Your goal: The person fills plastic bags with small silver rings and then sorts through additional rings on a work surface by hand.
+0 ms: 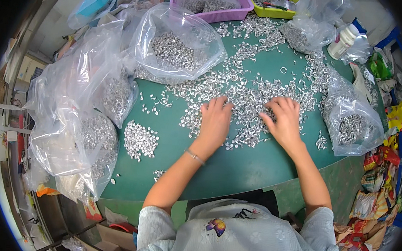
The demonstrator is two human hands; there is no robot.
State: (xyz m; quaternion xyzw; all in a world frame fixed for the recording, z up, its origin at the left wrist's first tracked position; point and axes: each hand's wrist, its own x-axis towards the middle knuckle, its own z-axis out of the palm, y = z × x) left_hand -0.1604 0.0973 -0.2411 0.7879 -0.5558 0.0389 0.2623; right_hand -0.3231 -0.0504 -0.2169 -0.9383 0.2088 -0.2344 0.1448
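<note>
A wide spread of small silvery metal pieces (252, 89), some ring-shaped or curved, lies loose on the green table (235, 174). My left hand (216, 119) reaches onto the near left part of this spread, its fingers bent and slightly apart, fingertips among the pieces. To its right, my right hand (283, 119) rests over the pieces with thumb and fingers apart. I see nothing held in either hand, though the undersides are hidden. Left of my left forearm sits a separate heap of small roundish silvery pieces (140, 141), with a smaller cluster (159, 174) nearer me.
Clear plastic bags of metal pieces stand at the far left (173, 53), near left (95, 141) and right (352, 127). Along the back are a purple basket (244, 7), a yellow-green tray (265, 11) and a white bottle (342, 42). Colourful packages (372, 203) lie beyond the table's right edge.
</note>
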